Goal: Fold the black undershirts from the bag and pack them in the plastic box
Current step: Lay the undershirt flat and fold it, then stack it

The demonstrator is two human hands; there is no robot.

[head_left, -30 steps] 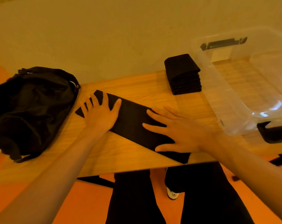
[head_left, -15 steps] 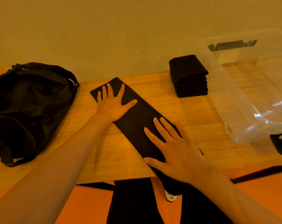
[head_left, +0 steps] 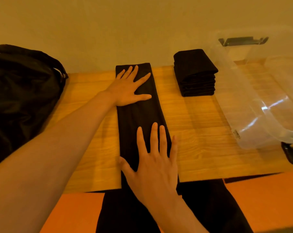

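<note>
Now, left fingers [head_left: 136, 71]: spread wide and laid flat, pressed onto the far end of the undershirt [head_left: 142, 115].
Right fingers [head_left: 154, 137]: held straight and slightly fanned, laid flat on the near half; the thumb is set at the cloth's left edge.
Left hand [head_left: 127, 89]: turned palm down, brought across the cloth from the left.
Right hand [head_left: 152, 169]: turned palm down at the near edge of the desk [head_left: 201, 140].
Undershirt: folded into a long black strip, stretched from the desk's far edge to its near edge and carried just past it.
Stack [head_left: 195, 73]: folded black undershirts are piled at the back, between the strip and the box, apart from the strip.
Plastic box [head_left: 260, 98]: clear, set at the desk's right end just beside the stack; a black latch [head_left: 243, 41] is seen at its far end.
Bag [head_left: 21, 98]: black, slumped at the left end, well apart from the strip.
Desk: wood-grained, set against a plain wall [head_left: 142, 31].
</note>
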